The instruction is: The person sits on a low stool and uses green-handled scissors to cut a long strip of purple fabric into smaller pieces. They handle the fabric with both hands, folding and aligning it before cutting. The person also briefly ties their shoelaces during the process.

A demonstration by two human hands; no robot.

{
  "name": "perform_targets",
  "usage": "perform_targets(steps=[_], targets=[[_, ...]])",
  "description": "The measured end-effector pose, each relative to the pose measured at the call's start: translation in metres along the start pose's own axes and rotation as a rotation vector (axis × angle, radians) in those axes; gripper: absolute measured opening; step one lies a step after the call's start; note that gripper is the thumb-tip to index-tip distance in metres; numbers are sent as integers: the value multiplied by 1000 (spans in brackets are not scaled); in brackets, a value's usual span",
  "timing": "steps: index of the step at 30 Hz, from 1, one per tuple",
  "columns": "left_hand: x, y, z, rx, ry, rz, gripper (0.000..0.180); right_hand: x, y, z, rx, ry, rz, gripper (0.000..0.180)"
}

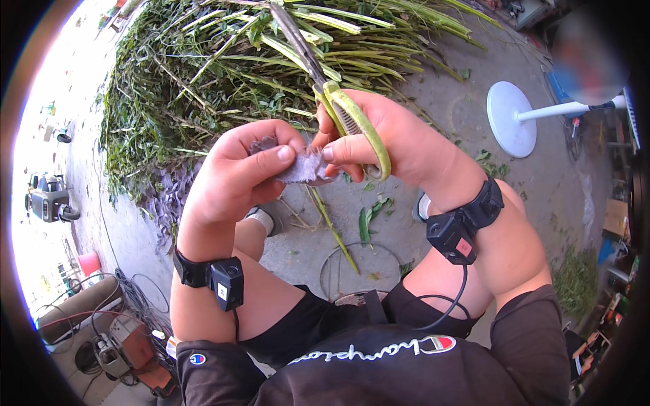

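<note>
Pinching the small purple-grey leaf (pixel 302 167) between both hands, left hand (pixel 237 177) closed on it, right hand (pixel 379 139) also gripping yellow-green-handled scissors (pixel 338 101) — best keep blades pointed away.

Outdoor work yard: bare concrete ground (pixel 460 108), cut green stalks (pixel 257 61) heaped on it, fan stand (pixel 512 118) beside the heap.

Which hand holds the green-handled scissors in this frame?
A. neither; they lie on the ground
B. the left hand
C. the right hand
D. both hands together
C: the right hand has its fingers through the green handles of the scissors, while the left hand only pinches the purple leaf.
</note>
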State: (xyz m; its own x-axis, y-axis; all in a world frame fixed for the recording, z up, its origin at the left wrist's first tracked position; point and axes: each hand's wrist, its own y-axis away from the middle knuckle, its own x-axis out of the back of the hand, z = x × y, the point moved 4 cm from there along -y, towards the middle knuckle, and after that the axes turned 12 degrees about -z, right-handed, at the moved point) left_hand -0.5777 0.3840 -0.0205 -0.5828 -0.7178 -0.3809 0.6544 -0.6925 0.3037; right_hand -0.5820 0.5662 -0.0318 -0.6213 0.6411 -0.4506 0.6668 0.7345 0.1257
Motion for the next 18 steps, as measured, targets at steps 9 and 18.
perform_targets(steps=[9,18], targets=[[-1,-3,1,108,-22,-4,12,15,7,-8,261,-377,101,26],[19,6,-3,87,-172,90,16,113,65,-49,684,-709,185,26]])
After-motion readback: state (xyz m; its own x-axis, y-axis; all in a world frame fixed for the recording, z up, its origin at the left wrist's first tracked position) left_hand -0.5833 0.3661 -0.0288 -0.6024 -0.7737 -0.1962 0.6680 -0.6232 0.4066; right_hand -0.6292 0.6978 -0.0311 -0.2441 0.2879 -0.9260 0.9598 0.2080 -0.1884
